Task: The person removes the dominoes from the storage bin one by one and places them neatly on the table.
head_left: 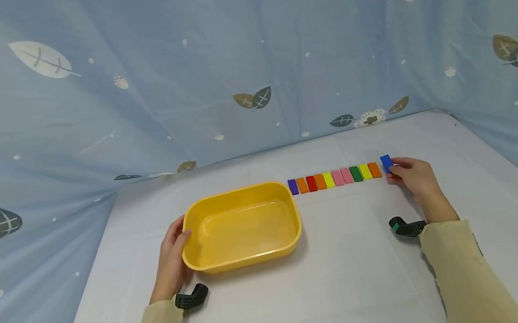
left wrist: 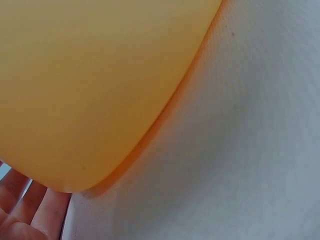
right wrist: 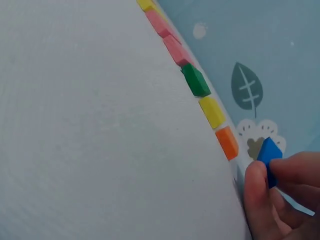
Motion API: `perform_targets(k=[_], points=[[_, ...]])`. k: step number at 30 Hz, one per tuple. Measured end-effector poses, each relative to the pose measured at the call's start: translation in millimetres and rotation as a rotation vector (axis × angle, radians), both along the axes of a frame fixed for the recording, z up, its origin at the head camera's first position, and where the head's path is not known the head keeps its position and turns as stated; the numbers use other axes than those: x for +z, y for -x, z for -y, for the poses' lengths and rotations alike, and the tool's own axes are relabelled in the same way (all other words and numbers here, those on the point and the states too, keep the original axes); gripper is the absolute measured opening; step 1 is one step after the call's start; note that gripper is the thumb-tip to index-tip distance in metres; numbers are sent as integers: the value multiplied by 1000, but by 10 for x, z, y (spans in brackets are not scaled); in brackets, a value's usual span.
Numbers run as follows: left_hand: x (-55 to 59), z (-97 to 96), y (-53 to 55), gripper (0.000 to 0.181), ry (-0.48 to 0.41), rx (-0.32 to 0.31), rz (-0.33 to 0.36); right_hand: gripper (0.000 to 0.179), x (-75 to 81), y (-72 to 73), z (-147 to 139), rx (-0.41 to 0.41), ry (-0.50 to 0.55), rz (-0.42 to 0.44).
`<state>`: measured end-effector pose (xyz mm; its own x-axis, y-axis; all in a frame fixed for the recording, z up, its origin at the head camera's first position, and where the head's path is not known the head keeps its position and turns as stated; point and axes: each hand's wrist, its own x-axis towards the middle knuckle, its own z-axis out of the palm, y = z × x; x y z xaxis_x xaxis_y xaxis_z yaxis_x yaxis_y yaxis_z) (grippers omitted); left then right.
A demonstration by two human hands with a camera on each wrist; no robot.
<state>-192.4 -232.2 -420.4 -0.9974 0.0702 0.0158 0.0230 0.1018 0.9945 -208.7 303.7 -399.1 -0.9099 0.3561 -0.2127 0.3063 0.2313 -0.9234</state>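
My left hand (head_left: 171, 258) grips the left end of a yellow plastic basin (head_left: 239, 199), its thumb over the rim and the fingers along the outer wall. In the left wrist view, those fingers (left wrist: 37, 212) show beneath the basin's curved side (left wrist: 100, 110). Thumb and fingers of my right hand (head_left: 416, 181) pinch a blue block (head_left: 386, 163) at the right end of a row of coloured blocks. From the right wrist, the blue block (right wrist: 270, 152) stands tilted between thumb and forefinger, beside the last orange block (right wrist: 227, 143).
The row runs from a purple block (head_left: 293, 187) by the basin's right rim through red (head_left: 311, 184), pink and green (head_left: 356, 174) blocks to an orange one. A white cloth (head_left: 347, 282) covers the table. Blue leaf-print curtain (head_left: 205, 69) hangs behind and at both sides.
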Motion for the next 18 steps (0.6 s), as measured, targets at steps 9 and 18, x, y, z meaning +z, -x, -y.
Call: perform_targets(k=[9,18], points=[[156,-62,-73,44,-16,-9,30,44,-11,31,0,-21,-153,21],[17,-10,-3,45,-17,12,15,44,13,29,-5,32,-296,76]])
